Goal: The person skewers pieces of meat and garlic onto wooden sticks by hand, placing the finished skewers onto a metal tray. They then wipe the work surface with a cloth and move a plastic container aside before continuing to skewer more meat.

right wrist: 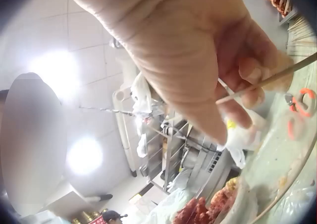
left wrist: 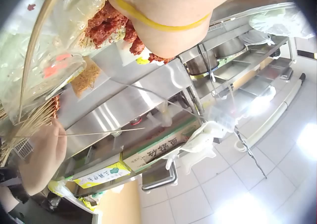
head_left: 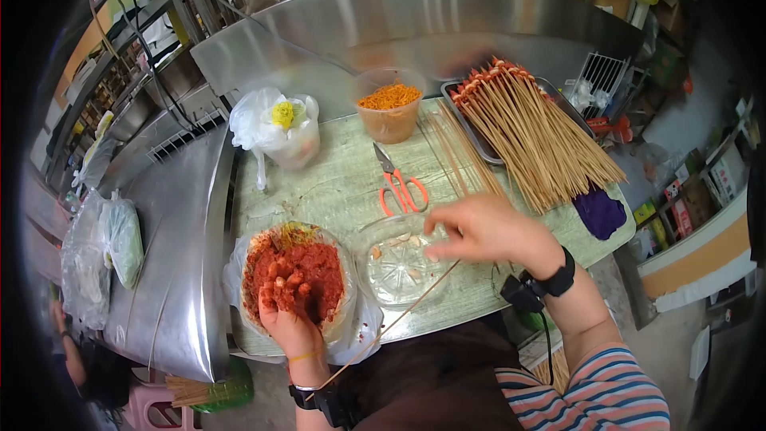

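The left hand [head_left: 294, 334] reaches into a lined bowl of red paste [head_left: 315, 259], its fingers curled round red-coated food [head_left: 279, 291]; paste hides some fingertips. A thin wooden skewer [head_left: 383, 334] slants from above the left wrist up to just below the right hand [head_left: 491, 230]. That hand hovers over the right edge of a clear tray [head_left: 383, 291] holding small pale pieces, its fingers bent and blurred. In the right wrist view a stick [right wrist: 277, 78] crosses the fingers of the right hand [right wrist: 198, 60]; whether they grip it cannot be made out.
Orange-handled scissors [head_left: 396, 187] lie beyond the clear tray. Behind stand a tub of orange shreds [head_left: 388, 116] and a bagged container [head_left: 291, 140]. At right, many skewers [head_left: 542, 140] rest on a dark tray beside a purple cloth [head_left: 600, 211]. A metal counter [head_left: 171, 247] adjoins at left.
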A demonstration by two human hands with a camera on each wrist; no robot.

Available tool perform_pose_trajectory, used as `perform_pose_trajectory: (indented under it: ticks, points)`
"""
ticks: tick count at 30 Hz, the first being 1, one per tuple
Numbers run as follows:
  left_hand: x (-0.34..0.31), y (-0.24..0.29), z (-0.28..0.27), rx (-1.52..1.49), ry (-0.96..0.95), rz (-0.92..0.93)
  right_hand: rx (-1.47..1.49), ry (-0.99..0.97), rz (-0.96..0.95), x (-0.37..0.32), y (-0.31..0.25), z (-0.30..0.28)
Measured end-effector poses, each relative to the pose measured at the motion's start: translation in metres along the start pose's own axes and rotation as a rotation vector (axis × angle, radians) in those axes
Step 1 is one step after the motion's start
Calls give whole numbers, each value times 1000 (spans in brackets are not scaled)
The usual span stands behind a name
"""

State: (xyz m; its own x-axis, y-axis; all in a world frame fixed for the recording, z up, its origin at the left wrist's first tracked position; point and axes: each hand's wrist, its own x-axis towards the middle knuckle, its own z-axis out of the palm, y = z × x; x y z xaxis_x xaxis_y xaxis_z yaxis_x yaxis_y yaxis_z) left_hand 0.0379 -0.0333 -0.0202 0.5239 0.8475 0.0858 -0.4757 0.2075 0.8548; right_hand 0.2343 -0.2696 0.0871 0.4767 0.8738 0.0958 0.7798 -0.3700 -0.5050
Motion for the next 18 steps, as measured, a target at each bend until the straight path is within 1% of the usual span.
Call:
perform_pose_trajectory:
  ticks: [2, 3, 5, 6, 8, 9, 13, 15, 17, 18]
  points:
    - [-1, 0, -1, -3, 8, 9, -49, -165, -161, -13, -18, 2]
    - [-1, 0, -1, 0, -3, 8, -51, -171, -159, -18, -20, 11]
    - [-2, 2, 3, 2, -12, 6, -254, -253, -278, -25, -20, 30]
    - [-4, 5, 7, -6, 1, -1, -252, -256, -276, -26, -17, 36]
    - [-2, 4, 9, -10, 19, -6, -366, -193, -358, -23, -13, 44]
    - [0, 1, 5, -7, 17, -8, -360, -196, -367, -23, -13, 42]
    - [-3, 4, 7, -11, 37, -20, -328, -85, -356, -26, -19, 21]
    - [-1, 0, 0, 7, 6, 33, -325, -33, -347, -26, -21, 14]
    - [0, -2, -3, -38, 18, 3, -410, 11, -298, -27, -23, 6]
    - [1, 0, -1, -41, -6, 11, -412, 16, -306, -28, -25, -3]
